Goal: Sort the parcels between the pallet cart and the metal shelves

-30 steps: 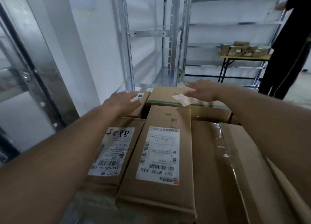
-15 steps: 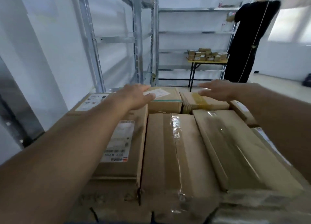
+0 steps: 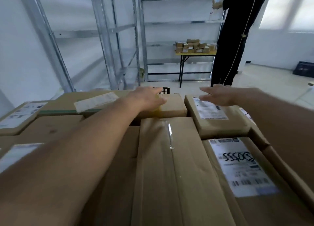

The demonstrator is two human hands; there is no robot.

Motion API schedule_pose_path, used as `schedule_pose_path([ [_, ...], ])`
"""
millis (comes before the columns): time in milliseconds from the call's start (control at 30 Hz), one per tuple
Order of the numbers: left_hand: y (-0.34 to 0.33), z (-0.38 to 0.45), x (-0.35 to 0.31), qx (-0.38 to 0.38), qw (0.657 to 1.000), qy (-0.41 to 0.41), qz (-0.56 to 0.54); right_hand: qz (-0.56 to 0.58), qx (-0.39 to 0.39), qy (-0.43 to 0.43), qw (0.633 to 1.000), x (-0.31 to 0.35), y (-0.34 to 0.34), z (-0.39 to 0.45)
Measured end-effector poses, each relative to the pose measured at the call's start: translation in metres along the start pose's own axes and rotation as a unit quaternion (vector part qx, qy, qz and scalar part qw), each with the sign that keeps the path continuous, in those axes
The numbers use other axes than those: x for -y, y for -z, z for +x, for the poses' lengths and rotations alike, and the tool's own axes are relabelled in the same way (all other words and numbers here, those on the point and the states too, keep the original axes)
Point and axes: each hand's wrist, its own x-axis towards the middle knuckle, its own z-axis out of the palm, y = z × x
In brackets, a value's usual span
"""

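Over the stacked cardboard parcels (image 3: 169, 166) up front: left hand (image 3: 146, 98) w/ fingers straight, flat above a small far box (image 3: 173, 105), contact unclear. Right hand (image 3: 219, 95) also flat and relaxed, over a labelled parcel (image 3: 220, 122); holds nothing. Metal shelves (image 3: 178, 23) stand beyond, w/ a person in black (image 3: 237, 30) beside them.

two hands (image 3: 183, 96), one bystander (image 3: 237, 35), two shelf units (image 3: 180, 22)

Single head-worn view, close above stacked parcels (image 3: 169, 166), looking forward and down toward metal shelves (image 3: 178, 22) beyond.
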Motion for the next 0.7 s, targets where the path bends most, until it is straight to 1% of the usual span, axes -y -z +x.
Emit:
schedule_pose_path([
  [167, -0.017, 0.006, -0.019, 0.057, 0.998, -0.013, 0.024, 0.005, 0.048, 0.022, 0.999, -0.013, -0.018, 0.01],
  [233, -0.019, 0.004, -0.022, 0.067, 0.997, -0.023, 0.027, -0.003, 0.046, 0.026, 0.999, -0.013, -0.02, 0.01],
  [467, -0.016, -0.001, -0.021, 0.082, 0.996, -0.005, 0.041, -0.004, 0.041, 0.025, 0.999, -0.007, -0.017, 0.001],
  [600, -0.013, -0.007, -0.026, 0.045, 0.999, 0.007, 0.028, -0.012, 0.023, 0.024, 0.999, -0.003, -0.014, -0.007],
  [700, -0.01, -0.014, -0.029, 0.03, 0.999, 0.014, 0.018, -0.006, 0.014, 0.044, 0.999, 0.003, -0.012, -0.014],
])
